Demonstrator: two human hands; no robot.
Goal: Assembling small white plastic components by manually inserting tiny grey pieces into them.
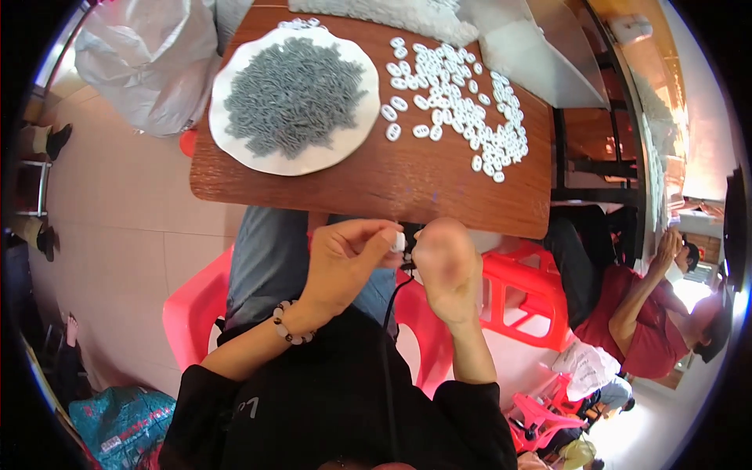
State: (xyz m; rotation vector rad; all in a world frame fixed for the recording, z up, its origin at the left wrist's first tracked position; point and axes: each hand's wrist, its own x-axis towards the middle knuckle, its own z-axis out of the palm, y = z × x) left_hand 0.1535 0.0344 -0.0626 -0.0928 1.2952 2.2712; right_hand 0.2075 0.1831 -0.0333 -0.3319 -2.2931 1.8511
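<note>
Over my lap, just off the table's near edge, my left hand (pixel 345 262) pinches a small white oval piece (pixel 399 241) between thumb and fingertips. Close to its right is my right hand (pixel 448 266), curled into a rounded shape and partly blurred; whatever its fingers hold is hidden. On the brown wooden table (pixel 368 184) a white scalloped plate (pixel 345 149) carries a big heap of small grey rod-shaped pieces (pixel 294 98). To the plate's right, many white oval pieces (pixel 454 102) with dark markings lie scattered.
A white plastic sack (pixel 149 63) stands left of the table. At the back right is a white open container (pixel 540 55). A red stool (pixel 525 294) stands to my right, near a person in a red shirt (pixel 642 321). A teal bag (pixel 121 427) lies lower left.
</note>
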